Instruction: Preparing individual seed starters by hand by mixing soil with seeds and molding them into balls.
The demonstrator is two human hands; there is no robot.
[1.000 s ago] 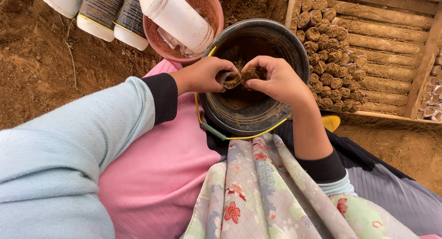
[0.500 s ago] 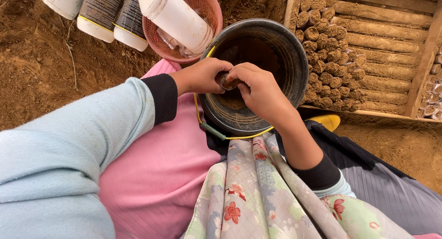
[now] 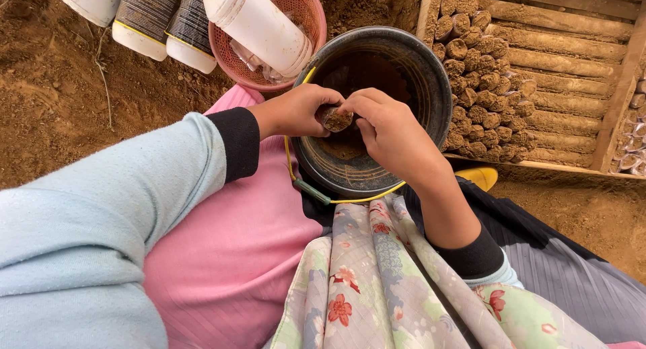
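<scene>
An outdoor plant nursery on bare reddish earth [image 3: 60,100]: a wooden tray [image 3: 605,73] holds rows of small soil-filled pots [image 3: 478,87] (packed tight), beside a dark bucket [image 3: 431,73] of soil.

- Left hand [image 3: 296,111], on a forearm in a pale blue sleeve with a black cuff, reaches in from the left, fingers curled in a closed grip.
- Right hand [image 3: 390,135] meets it from the right, wrist bent, fingertips pinched against the left's.
</scene>
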